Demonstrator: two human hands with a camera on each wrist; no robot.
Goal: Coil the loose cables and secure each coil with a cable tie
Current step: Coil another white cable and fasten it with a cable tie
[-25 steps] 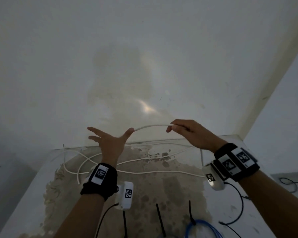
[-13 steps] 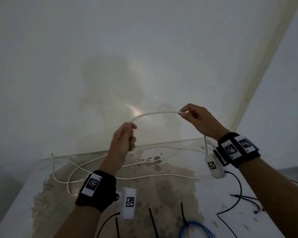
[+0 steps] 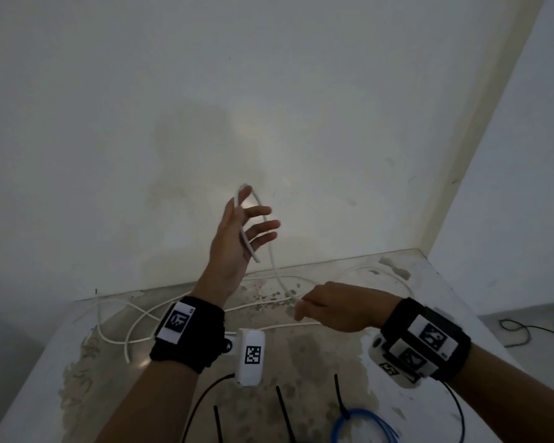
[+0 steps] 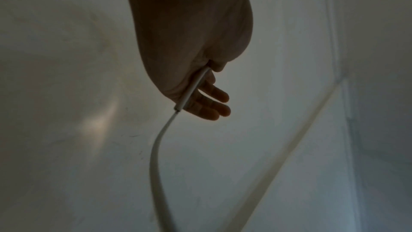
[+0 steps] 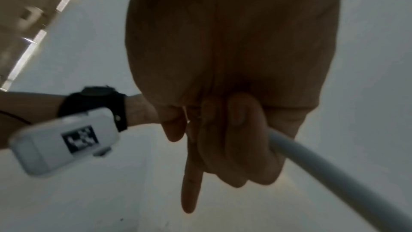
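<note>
A thin white cable [image 3: 274,260] loops over the thumb of my raised left hand [image 3: 253,212], and its short end lies across the palm. In the left wrist view the thumb of the left hand [image 4: 214,101] pinches the cable [image 4: 194,85] against the palm, with the fingers spread straight. The cable then runs down to my right hand [image 3: 304,308], low over the table, whose curled fingers grip it. In the right wrist view the right hand [image 5: 223,147] has its index finger stretched out beside the cable [image 5: 323,174]. The rest of the cable [image 3: 119,340] lies in loose curves on the table.
The stained table [image 3: 429,302] stands in a corner between two white walls. Black cable ties [image 3: 283,410] lie near its front edge, one at a coiled blue cable [image 3: 365,423]. A black cable [image 3: 518,330] lies on the floor at right.
My left hand has risen and spread its fingers, and the cable now bends over its thumb. My right hand has dropped from head height to just above the table, drawing the cable down.
</note>
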